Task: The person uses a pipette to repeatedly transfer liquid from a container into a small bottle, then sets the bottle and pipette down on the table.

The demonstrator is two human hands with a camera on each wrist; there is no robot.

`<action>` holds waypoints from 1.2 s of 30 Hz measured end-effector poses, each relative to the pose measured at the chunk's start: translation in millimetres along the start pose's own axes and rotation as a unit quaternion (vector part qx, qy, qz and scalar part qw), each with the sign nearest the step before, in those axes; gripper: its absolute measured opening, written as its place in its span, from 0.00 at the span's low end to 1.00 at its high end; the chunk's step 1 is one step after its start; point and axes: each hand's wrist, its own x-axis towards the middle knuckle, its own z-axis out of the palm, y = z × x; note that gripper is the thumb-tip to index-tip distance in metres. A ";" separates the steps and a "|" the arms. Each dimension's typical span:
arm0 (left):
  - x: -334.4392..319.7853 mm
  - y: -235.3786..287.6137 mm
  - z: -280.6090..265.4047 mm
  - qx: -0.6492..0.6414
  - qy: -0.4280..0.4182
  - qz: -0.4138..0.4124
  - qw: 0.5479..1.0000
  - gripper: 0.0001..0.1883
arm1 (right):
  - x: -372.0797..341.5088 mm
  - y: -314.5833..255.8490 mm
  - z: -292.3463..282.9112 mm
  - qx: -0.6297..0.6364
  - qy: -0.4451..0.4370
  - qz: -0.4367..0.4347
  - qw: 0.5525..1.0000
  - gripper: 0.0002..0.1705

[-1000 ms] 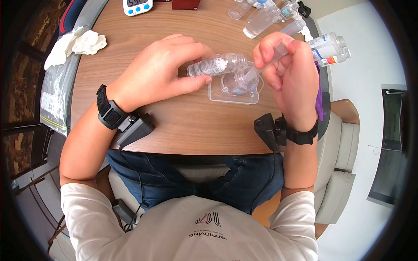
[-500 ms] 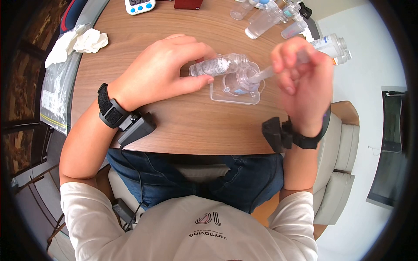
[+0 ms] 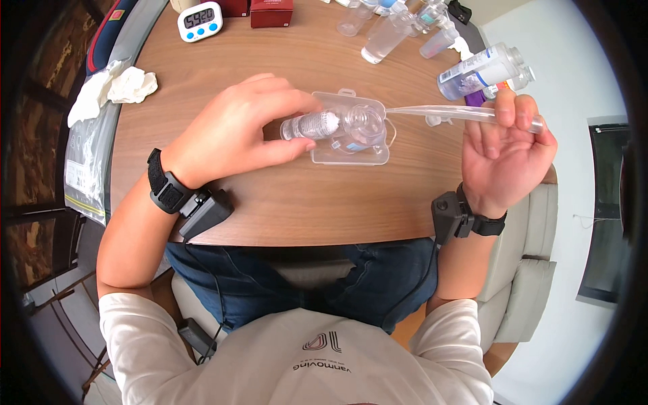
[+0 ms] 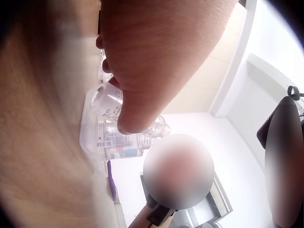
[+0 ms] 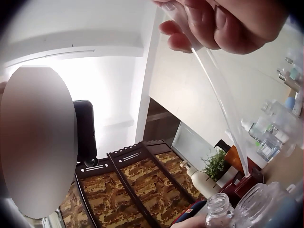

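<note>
My left hand [image 3: 246,131] grips a small clear bottle [image 3: 307,127] that has printed text on its side, leaning it over a clear plastic tray [image 3: 351,159]. The bottle's open neck lies beside an open wide-mouthed clear jar [image 3: 364,129] on that tray. In the left wrist view, the jar [image 4: 124,146] shows a label and a threaded neck. Right of the tray, my right hand [image 3: 503,152] pinches a long clear plastic pipette [image 3: 445,112] by its thick end, palm turned up. The pipette's thin tip points left, near the tray's right edge; in the right wrist view the tube [image 5: 221,97] slopes downward.
Several clear bottles [image 3: 386,40] stand at the back right, and a labelled bottle [image 3: 476,71] stands behind my right hand. A white timer [image 3: 200,21] and a red box [image 3: 271,13] sit at the back. Crumpled tissue [image 3: 131,86] and a zip bag [image 3: 88,162] lie left.
The pipette's tip has come out of the jar's mouth, and my right hand has moved right with it, levelling the tube. My left hand still holds the small bottle by the jar.
</note>
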 end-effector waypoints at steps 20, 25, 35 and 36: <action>3.1 3.9 -0.2 -0.003 -0.007 -0.004 1.000 0.19 | -8.3 9.8 10.6 0.011 -0.089 -0.003 0.996 0.23; 3.4 6.2 -2.4 -0.001 -0.020 -0.021 1.000 0.18 | -7.9 10.3 11.2 0.011 -0.093 -0.005 0.996 0.23; 1.7 2.6 0.3 -0.001 0.000 -0.005 1.000 0.19 | -8.1 4.9 9.9 0.036 -0.084 -0.011 0.996 0.26; 2.2 2.7 -0.7 0.007 0.004 -0.012 1.000 0.19 | -6.5 4.9 7.4 0.050 -0.102 -0.019 0.993 0.30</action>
